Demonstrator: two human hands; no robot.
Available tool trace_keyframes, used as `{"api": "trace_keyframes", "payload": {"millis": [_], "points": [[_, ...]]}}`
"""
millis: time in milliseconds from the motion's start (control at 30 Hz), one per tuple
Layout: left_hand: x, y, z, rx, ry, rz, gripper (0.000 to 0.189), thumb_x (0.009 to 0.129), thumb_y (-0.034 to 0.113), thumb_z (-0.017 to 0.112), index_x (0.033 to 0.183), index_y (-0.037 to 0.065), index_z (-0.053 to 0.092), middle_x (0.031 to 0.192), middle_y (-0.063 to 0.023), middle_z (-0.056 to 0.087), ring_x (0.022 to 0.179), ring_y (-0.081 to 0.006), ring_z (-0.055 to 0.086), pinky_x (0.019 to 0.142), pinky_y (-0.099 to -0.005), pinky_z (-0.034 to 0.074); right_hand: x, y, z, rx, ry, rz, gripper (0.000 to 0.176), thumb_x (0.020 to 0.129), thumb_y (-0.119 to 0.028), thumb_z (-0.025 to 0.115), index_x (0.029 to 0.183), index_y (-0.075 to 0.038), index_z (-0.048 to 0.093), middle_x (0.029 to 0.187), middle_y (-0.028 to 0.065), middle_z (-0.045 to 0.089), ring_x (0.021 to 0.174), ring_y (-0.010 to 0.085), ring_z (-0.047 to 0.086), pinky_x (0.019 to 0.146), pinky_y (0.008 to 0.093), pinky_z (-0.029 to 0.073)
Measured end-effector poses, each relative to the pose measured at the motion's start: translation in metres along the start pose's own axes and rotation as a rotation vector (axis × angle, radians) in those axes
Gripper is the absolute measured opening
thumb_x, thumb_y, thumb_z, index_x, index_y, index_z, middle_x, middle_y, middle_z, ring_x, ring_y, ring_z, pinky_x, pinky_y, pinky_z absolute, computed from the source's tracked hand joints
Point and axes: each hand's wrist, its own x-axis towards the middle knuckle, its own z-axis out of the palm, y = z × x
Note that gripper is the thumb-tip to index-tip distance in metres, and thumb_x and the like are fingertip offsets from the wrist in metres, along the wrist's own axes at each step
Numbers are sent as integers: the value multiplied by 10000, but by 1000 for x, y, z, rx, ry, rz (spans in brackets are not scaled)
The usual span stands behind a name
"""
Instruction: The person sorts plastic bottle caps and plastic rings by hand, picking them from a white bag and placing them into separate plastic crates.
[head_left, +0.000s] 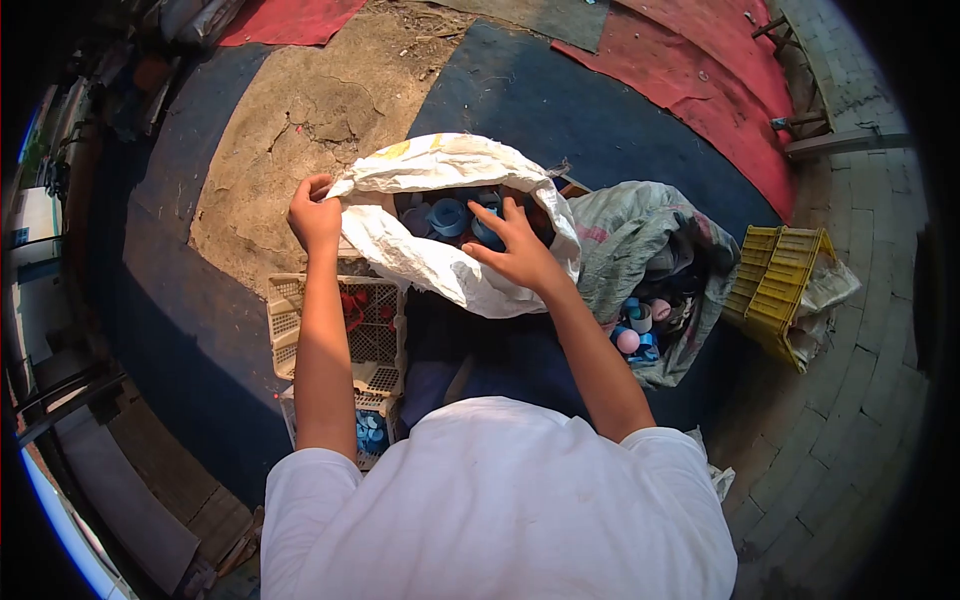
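Observation:
A white woven sack (420, 245) lies in front of me with its mouth spread wide. At its left edge, my left hand (317, 215) is closed on the sack's rim. My right hand (520, 248) reaches over the near rim into the mouth, its fingers apart. Under those fingers is a blue plastic cap (486, 232), right at the fingertips. Just left of it sits a lighter blue round cap (447, 217), among other blue and dark pieces partly hidden in the sack's shade.
A grey-green woven sack (625, 235) with pink and blue caps (628, 341) stands at right. Beyond it is a yellow crate (775, 280). Left of my legs are a beige crate (285, 330) with red pieces and another with blue pieces (371, 432). Red mats (690, 70) cover ground ahead.

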Motion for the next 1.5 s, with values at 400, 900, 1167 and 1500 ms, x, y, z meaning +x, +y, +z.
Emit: {"api": "trace_keyframes", "payload": {"millis": [400,900,1167,1500], "points": [[-33,18,-2,178,-68,251,466,772,159,797,1217,88,680,1073,-99,731,977,-278,699,949,-414,516,-16,50,-29,-101,732,102,366,947,-268,701,1215,-21,670,1082,200,709,919,358,689,782,417,535],[32,28,105,-177,-1026,-86,382,948,411,716,1073,51,745,840,-83,732,740,-169,673,668,-325,519,25,200,-25,1220,179,720,257,1053,-275,575,1104,-43,675,864,13,693,672,143,628,595,323,515],[3,-29,101,-364,-645,-296,556,891,410,798,1183,-43,660,937,-45,733,789,-119,665,713,-276,523,24,208,-18,880,479,632,461,1007,-446,634,1084,7,665,922,64,685,740,191,642,712,340,544],[-119,50,12,548,-228,96,865,664,400,898,1349,75,483,1252,-211,542,1209,-394,516,1039,-488,440,-80,57,-8,-356,577,538,822,757,-387,862,1354,17,467,1091,239,660,990,441,629,928,474,503]]}}
